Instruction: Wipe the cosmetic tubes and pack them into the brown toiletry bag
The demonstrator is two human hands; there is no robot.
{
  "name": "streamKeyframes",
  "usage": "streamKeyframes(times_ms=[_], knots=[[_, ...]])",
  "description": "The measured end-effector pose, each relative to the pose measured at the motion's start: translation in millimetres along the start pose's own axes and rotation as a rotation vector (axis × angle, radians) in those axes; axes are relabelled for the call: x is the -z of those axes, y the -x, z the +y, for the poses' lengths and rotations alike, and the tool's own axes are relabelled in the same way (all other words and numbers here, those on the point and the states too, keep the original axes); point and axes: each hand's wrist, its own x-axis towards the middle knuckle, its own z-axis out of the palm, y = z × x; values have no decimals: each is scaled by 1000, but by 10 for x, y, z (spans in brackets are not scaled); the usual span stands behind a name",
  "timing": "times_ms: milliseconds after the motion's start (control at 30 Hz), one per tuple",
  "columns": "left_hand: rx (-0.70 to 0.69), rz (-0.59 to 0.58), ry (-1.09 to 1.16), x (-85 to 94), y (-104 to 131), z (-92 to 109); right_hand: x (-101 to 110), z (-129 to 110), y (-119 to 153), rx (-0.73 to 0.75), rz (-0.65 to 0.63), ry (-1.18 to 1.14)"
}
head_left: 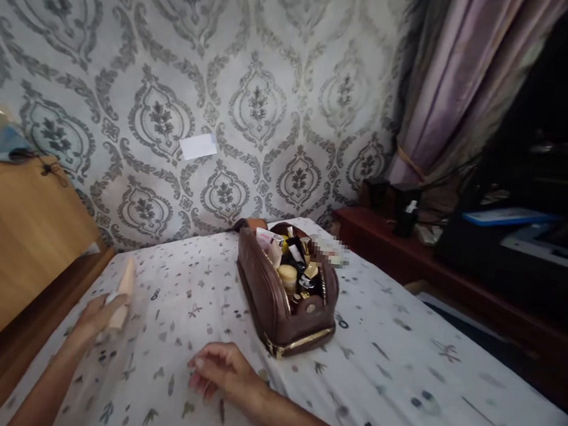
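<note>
A slim beige tube (127,280), slightly blurred, is gripped in my left hand (95,314) at the left side of the patterned sheet (175,303). Something whitish shows by the fingers, too smeared to name. My right hand (223,370) hovers near the front, fingers loosely bent and apart, with nothing visible in it. Beyond it stands a brown leather cosmetic bag (263,298), unzipped and wide open. Inside are a round yellowish container (287,275), a pinkish packet (274,249) and several small cosmetics with gold and black parts.
A wooden board (15,234) borders the sheet on the left. Patterned wallpaper (258,96) with a white paper (199,146) rises behind. On the right is a dark red shelf (376,245) with small black items. A pixelated item (331,250) lies beside the bag.
</note>
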Motion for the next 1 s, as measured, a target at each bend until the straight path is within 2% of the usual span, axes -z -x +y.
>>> streamKeyframes(times_ms=[33,67,100,167,233,333,400,500,600,700,767,833,933,1000], knots=[[134,-45,169,-86,180,103,-3,17,15,2,17,-53],[229,-41,315,-184,379,209,-11,27,34,6,43,-105],[267,-81,455,-290,587,311,-23,33,55,15,72,-157],[246,-273,622,-503,979,482,-48,26,94,39,114,-249],[238,-416,690,-680,1280,596,-57,-2,121,74,103,-293],[153,-416,646,-820,1498,706,-22,-66,132,122,30,-223],[67,-399,611,-830,1519,787,22,-114,133,154,35,-129],[20,-355,616,-791,1455,937,72,-200,162,197,143,22],[36,-169,668,-761,1349,1072,78,-294,237,253,291,255],[94,21,689,-778,1242,1138,57,-318,291,275,332,402],[118,72,688,-817,1190,1144,45,-266,278,274,293,371],[95,90,713,-869,1162,1136,45,-183,231,226,223,235],[63,68,736,-942,1152,1124,64,-93,159,66,42,-78],[75,43,684,-966,1139,1124,81,-98,141,-5,-82,-203]])
